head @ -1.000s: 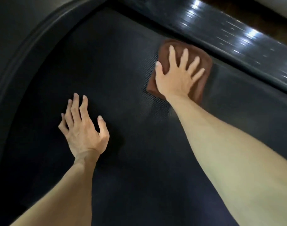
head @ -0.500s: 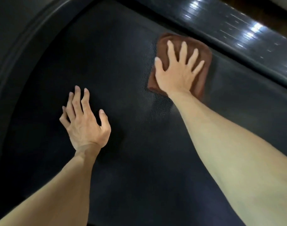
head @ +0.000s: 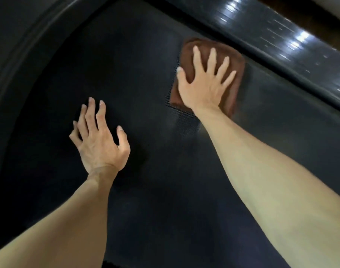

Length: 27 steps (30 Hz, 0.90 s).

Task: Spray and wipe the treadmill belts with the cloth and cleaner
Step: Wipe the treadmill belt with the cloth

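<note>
Hands: right hand [head: 202, 88] flat, fingers spread, pressing brown cloth [head: 234, 60] onto treadmill belt [head: 146, 74] beside glossy side rail [head: 281, 45]; left hand [head: 99, 144] open, braced on belt, well apart. Cloth: likely soft, light, folded; best pressed through its middle. Belt textured.

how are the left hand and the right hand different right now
The right hand presses flat on the brown cloth; the left hand touches bare belt. The right hand sits farther up, near the glossy side rail. Both hands have spread fingers.
</note>
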{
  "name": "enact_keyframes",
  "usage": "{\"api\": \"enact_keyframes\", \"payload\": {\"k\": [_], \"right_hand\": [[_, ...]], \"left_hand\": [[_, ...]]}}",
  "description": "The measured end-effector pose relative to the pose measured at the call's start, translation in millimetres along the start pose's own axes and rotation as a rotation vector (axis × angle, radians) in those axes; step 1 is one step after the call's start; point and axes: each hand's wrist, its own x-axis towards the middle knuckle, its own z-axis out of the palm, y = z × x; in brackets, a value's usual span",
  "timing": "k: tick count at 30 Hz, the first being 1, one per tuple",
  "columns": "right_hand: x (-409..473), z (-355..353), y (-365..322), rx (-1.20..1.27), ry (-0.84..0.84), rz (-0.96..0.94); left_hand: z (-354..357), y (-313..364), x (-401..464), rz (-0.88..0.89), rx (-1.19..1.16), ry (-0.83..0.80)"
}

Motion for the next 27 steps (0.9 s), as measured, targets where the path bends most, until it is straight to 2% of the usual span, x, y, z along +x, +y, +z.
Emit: {"api": "enact_keyframes", "payload": {"k": [4, 6, 8, 11, 13, 15, 17, 19, 21, 22, 24, 26, 27], "right_hand": [[-75, 4, 11, -0.087, -0.022, -0.432], [-97, 1, 44, -0.124, -0.045, -0.470], [-84, -6, 65, -0.127, -0.046, -0.320], [-25, -8, 49, -0.055, -0.013, 0.019], [6, -7, 22, -0.023, -0.006, 0.063], [4, -4, 0, -0.026, -0.013, -0.056], [-33, 0, -6, -0.064, -0.018, -0.278], [-85, 0, 12, -0.106, -0.042, -0.475], [-109, -3, 47, -0.157, -0.070, -0.525], [-103, -7, 62, -0.160, -0.076, -0.480], [-67, -12, 71, -0.140, -0.057, -0.268], [-19, -12, 52, -0.068, -0.033, -0.047], [1, -10, 36, -0.039, -0.033, 0.005]], "left_hand": [[1, -2, 1, -0.005, 0.010, 0.012], [1, -2, 1, 0.000, 0.012, 0.012], [1, -3, 3, 0.006, 0.011, 0.007], [2, -4, 2, 0.004, 0.016, 0.014], [2, -3, 2, 0.006, 0.019, 0.018], [1, -2, 2, 0.008, 0.008, 0.018], [2, -2, 2, 0.003, 0.007, 0.022], [1, -2, 2, -0.002, 0.011, 0.024], [1, -2, 2, -0.004, 0.007, 0.025], [1, -1, 2, -0.004, 0.008, 0.025], [2, -2, 2, -0.001, 0.006, 0.026], [2, -3, 1, -0.002, -0.001, 0.029], [2, -3, 1, 0.000, -0.002, 0.031]]}}
